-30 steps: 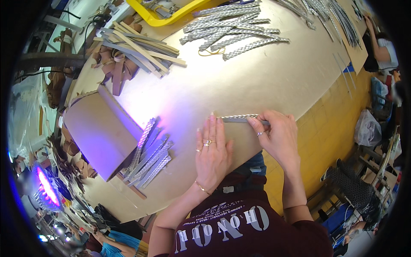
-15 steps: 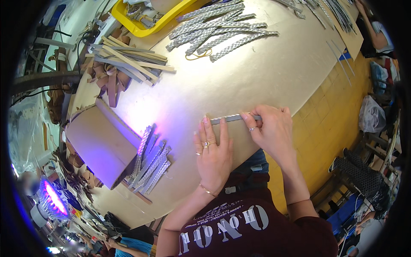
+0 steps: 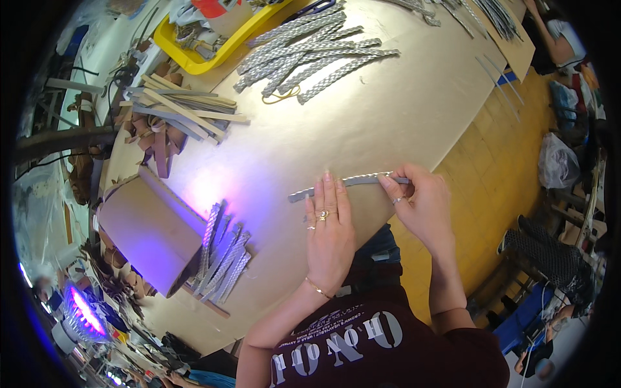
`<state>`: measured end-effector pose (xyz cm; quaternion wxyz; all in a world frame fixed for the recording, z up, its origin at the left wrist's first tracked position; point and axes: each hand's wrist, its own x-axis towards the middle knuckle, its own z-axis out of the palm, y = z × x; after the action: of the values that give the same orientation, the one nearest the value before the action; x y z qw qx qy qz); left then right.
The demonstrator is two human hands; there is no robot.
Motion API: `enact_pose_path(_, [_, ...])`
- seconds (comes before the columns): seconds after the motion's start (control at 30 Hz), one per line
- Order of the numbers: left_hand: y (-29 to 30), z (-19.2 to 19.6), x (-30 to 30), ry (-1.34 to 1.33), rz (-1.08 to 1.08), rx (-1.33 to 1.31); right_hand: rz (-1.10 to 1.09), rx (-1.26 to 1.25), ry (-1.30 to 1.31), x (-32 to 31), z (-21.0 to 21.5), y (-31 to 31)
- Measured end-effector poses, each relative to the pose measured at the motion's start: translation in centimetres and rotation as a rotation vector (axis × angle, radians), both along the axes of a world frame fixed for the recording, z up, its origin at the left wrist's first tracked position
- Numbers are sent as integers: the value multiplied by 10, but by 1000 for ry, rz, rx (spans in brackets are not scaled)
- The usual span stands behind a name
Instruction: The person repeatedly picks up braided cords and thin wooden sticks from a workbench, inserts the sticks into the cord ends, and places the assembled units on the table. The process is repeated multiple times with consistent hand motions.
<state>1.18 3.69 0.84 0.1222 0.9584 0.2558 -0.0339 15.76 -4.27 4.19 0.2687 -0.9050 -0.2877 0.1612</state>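
Note:
A narrow grey strip with a silvery braided face (image 3: 362,180) lies along the near part of the table, its left end showing past my fingers. My left hand (image 3: 330,239) rests flat across the strip, fingers stretched out and pressing it down. At the strip's right end my right hand (image 3: 424,205) pinches it between thumb and fingers. Left of my hands, several short braided strips (image 3: 223,262) lie in a small bundle beside a curved brown sheet (image 3: 152,226).
Longer silvery braids (image 3: 317,52) are heaped at the back, near a yellow tray (image 3: 187,61). Pale and grey flat strips (image 3: 187,110) lie at the far left over brown scraps. A glowing purple lamp (image 3: 84,310) stands lower left. The table's right edge borders a yellow tiled floor (image 3: 479,187).
My left hand has slid right relative to the strip, so its left end now shows. My right hand has shifted slightly right, still pinching. The whole view has shifted a little.

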Motion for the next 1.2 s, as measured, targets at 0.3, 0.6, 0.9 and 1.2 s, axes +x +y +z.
enact_pose_path(0.3, [0, 2, 1, -36, 6, -130, -72, 31, 123, 2, -5, -4])
enact_pose_path(0.6, [-3, 5, 6, -14, 6, -109, -37, 34, -23, -2, -9, -2])
enact_pose_path(0.9, [-6, 10, 16, 116, -96, 179, -36, 69, -95, -6, -14, -3])
enact_pose_path(1.2, [-6, 11, 18, 170, -117, 257, -173, 261, 118, 2, -14, -15])
